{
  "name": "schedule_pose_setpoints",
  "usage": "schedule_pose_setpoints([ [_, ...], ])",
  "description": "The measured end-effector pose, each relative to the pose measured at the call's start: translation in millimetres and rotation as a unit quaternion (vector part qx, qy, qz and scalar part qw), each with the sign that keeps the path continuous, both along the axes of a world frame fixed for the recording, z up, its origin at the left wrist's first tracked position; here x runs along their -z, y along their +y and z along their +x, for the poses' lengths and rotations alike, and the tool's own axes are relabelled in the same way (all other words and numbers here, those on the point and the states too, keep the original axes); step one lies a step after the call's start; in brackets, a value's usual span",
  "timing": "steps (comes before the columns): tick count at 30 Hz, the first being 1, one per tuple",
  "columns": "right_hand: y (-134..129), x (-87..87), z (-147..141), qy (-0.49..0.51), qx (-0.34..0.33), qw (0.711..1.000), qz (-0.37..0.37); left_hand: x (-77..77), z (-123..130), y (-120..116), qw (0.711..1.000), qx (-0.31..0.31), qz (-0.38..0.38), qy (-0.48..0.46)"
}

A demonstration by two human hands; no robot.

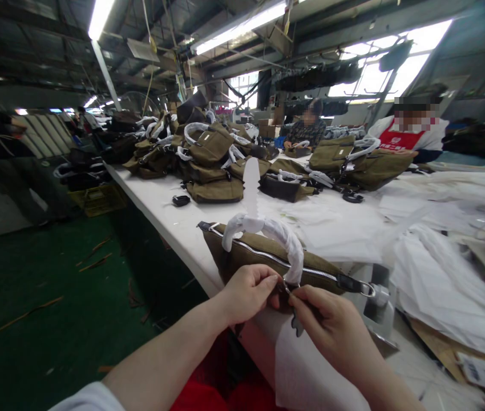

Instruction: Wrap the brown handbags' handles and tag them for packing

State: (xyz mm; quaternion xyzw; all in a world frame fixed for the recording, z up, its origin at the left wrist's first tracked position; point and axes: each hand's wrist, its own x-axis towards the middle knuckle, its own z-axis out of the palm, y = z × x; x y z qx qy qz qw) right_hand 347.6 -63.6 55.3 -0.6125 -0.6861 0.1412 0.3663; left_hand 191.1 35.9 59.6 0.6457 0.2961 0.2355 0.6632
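Left hand (251, 290) and right hand (332, 313) pinch a metal fitting (286, 286) at the wrapped handle (286, 237)

Head view: lower centre, left hand (253, 294) and right hand (332, 314) both pinching a small metal fitting (285, 285) at the base of a white-wrapped handle (287, 240). Exact grip partly hidden by fingers. Olive bag (242, 258) lies at table edge, silver zipper (311, 270) closed, metal ring (368, 290) at its right end. White notched strip (251, 185) stands up at the handle's top. More olive bags (210, 145) piled upper centre on white table (152, 197). White sheets (435, 279) at right. Co-worker in red apron (400, 140) upper right. Green floor (54, 268) lower left.
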Motion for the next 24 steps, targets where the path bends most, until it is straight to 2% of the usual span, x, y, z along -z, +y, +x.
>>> schedule_pose_setpoints([
  [3,3.7,-12.3,-0.5,-0.022,-0.007,0.999,-0.023,-3.2,4.4,4.3,0.997,-0.001,-0.073,-0.008],
  [6,6.0,-16.8,0.5,-0.047,-0.016,0.998,-0.026,-8.2,6.3,7.0,0.993,0.010,-0.113,-0.025],
  [11,7.7,-13.0,4.7,-0.062,-0.019,0.998,-0.027,-10.8,7.1,10.0,0.990,0.016,-0.134,-0.033],
  [15,7.4,-7.9,4.6,-0.077,0.000,0.997,-0.021,-6.4,8.8,7.6,0.992,0.022,-0.124,-0.022],
  [18,7.0,-3.8,3.0,-0.097,0.016,0.995,-0.026,0.2,10.1,1.7,0.996,0.031,-0.078,-0.026],
  [22,6.4,3.7,1.3,-0.088,0.050,0.994,-0.027,7.3,9.7,-6.4,0.995,0.003,0.094,-0.019],
  [24,6.3,7.3,1.0,-0.088,0.074,0.993,-0.011,8.6,9.1,-8.4,0.991,-0.009,0.135,0.003],
])
